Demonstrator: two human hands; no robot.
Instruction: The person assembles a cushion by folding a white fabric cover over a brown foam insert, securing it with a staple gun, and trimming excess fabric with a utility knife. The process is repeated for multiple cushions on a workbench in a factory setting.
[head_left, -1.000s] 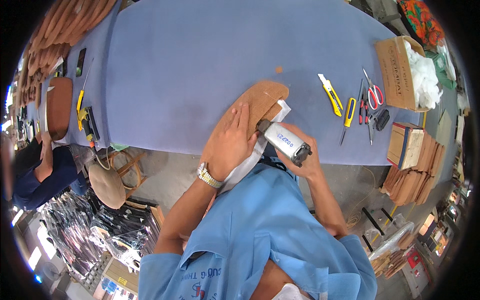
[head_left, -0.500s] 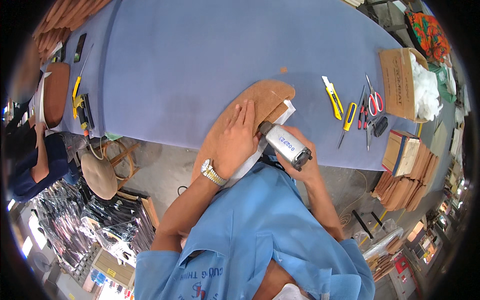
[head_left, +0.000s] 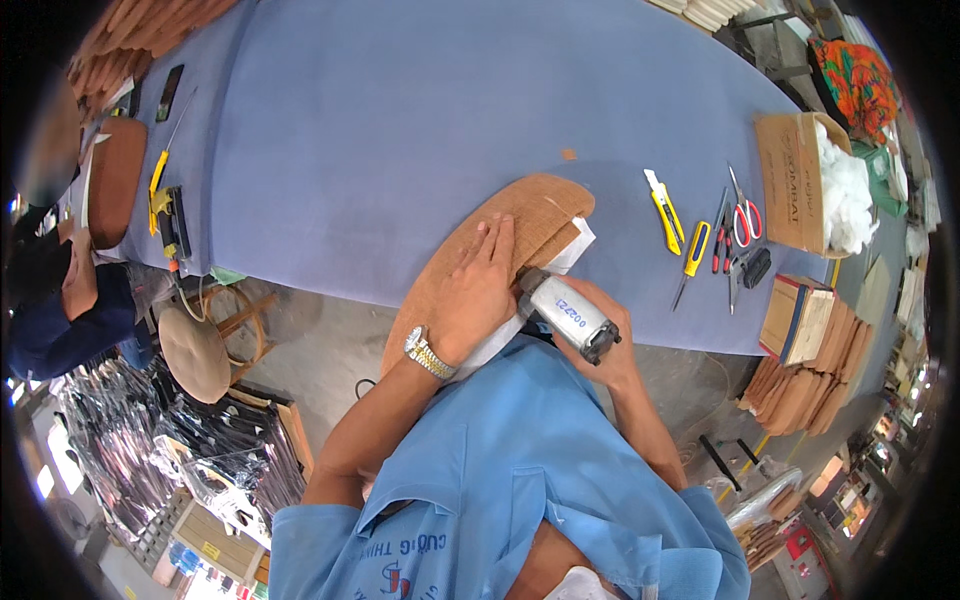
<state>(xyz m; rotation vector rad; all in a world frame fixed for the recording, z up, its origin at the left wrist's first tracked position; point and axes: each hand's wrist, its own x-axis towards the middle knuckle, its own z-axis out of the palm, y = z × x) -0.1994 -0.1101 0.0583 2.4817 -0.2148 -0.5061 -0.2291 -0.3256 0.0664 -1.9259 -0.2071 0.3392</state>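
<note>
A curved, brown fabric-covered cushion panel point(head_left: 545, 200) lies at the table's near edge, against my body. White cloth point(head_left: 576, 243) shows along its right side. My left hand point(head_left: 476, 285) presses flat on the brown fabric, fingers stretched out and holding nothing. In my right hand point(head_left: 612, 310) is a grey staple gun point(head_left: 570, 312), fingers wrapped round its handle. The gun's nose meets the panel's edge just right of my left hand; the exact contact point is hidden.
Right on the blue table point(head_left: 400, 120) lie a yellow utility knife point(head_left: 665, 215), a yellow screwdriver point(head_left: 692, 255), red-handled scissors point(head_left: 745, 215) and pliers point(head_left: 722, 245). Behind them stands a carton point(head_left: 790, 185) with white stuffing point(head_left: 845, 200). At far left, a co-worker's arm point(head_left: 80, 285) reaches toward another brown panel point(head_left: 118, 185).
The view has shifted slightly, so the table's things sit a little differently in the picture. Both hands keep their hold, with the staple gun still at the panel's edge.
</note>
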